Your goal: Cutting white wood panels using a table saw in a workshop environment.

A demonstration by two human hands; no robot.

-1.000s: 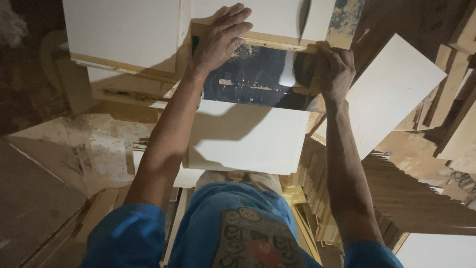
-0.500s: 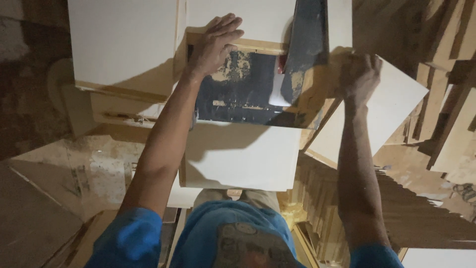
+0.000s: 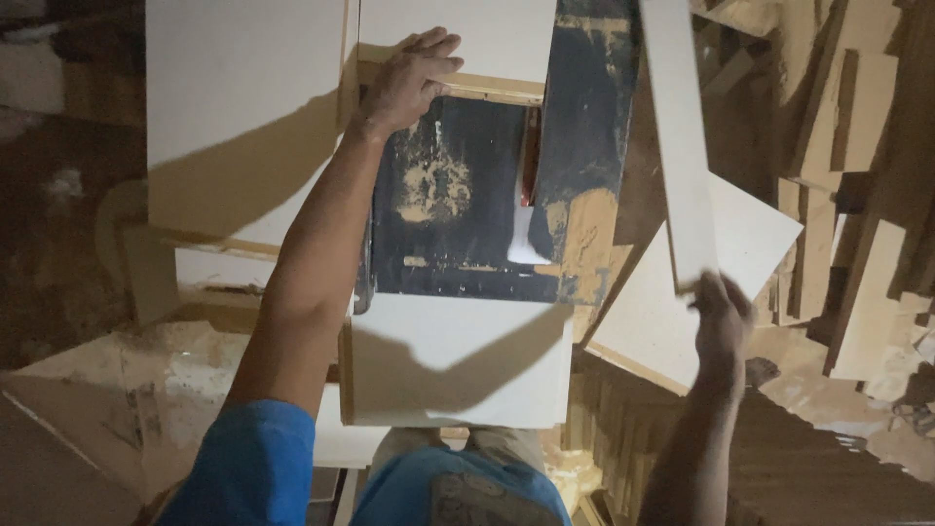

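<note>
Right hand point(image 3: 723, 314) in a closed grip on the near end of one narrow white strip point(image 3: 677, 136), which runs away from the person along the right edge of the dark saw surface point(image 3: 458, 205). Left hand point(image 3: 407, 80), fingers spread flat with no grip, presses on one white panel point(image 3: 458, 39) at the far side of that surface, over its exposed wooden edge. A second white panel point(image 3: 458, 360) lies at the near side, a third, larger one point(image 3: 243, 117) to the left. One white offcut point(image 3: 682, 302) rests under the right hand, beside stacked wooden pieces point(image 3: 857, 195).
</note>
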